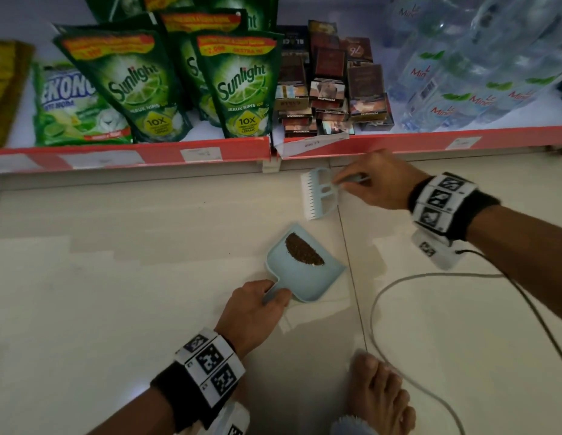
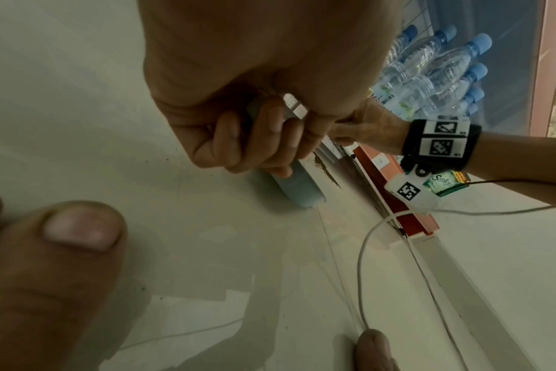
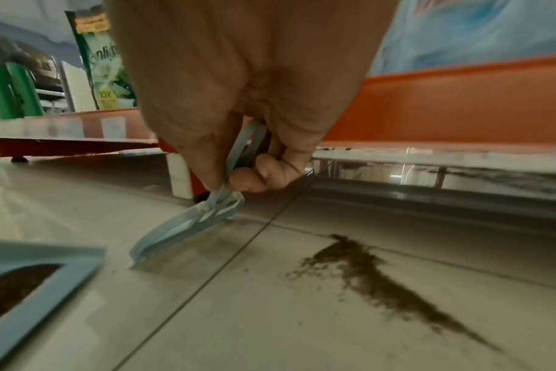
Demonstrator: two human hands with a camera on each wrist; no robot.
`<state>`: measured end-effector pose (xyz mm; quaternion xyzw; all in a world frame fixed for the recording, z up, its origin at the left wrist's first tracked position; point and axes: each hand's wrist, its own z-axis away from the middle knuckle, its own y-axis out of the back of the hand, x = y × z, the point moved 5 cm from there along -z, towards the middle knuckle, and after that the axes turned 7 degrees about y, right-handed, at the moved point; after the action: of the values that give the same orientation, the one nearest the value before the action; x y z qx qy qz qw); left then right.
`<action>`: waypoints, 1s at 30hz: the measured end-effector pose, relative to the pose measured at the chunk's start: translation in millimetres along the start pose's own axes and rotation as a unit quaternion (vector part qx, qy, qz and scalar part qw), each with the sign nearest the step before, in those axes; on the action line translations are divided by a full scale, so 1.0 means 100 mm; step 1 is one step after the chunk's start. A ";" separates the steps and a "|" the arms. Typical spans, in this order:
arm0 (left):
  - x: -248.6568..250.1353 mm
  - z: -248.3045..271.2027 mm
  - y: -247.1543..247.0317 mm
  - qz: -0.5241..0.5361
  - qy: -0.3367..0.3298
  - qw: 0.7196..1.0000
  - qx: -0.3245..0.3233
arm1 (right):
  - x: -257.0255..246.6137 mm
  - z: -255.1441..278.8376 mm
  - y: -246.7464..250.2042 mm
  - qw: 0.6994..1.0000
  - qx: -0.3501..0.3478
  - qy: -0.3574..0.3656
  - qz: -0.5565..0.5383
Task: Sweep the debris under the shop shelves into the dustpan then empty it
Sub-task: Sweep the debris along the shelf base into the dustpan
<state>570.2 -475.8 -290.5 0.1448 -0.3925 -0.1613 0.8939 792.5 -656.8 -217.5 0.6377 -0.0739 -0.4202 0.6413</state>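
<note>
A glossy pale tiled floor (image 1: 147, 262) crossed by a dark grout line (image 1: 351, 271) is shown, bordered by a red-edged shelf (image 1: 132, 153) on short feet; dim lighting is seen.

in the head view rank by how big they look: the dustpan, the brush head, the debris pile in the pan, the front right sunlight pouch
1. Sunlight pouch, though it sits on a raised shelf nearer the camera
2. Dustpan
3. Brush head
4. Debris pile
</note>
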 end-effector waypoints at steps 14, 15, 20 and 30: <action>0.02 0.03 -0.06 0.010 -0.003 1.000 -0.017 | -0.24 -0.06 -0.12 0.999 0.002 0.041 0.004; 0.03 0.01 -0.05 0.013 -0.004 1.000 -0.015 | -0.15 0.03 -0.07 0.999 0.000 0.035 0.020; 0.08 -0.09 0.00 0.008 -0.003 1.000 -0.009 | 0.42 0.59 0.28 0.996 0.010 -0.048 0.078; 0.25 -0.22 -0.06 -0.001 -0.020 1.000 -0.013 | 0.29 0.50 0.20 0.984 0.171 -0.008 -0.044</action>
<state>601.8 -488.3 -291.1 0.1300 -0.4081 -0.1702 0.8875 788.3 -715.8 -204.3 0.7371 -0.1214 -0.4347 0.5030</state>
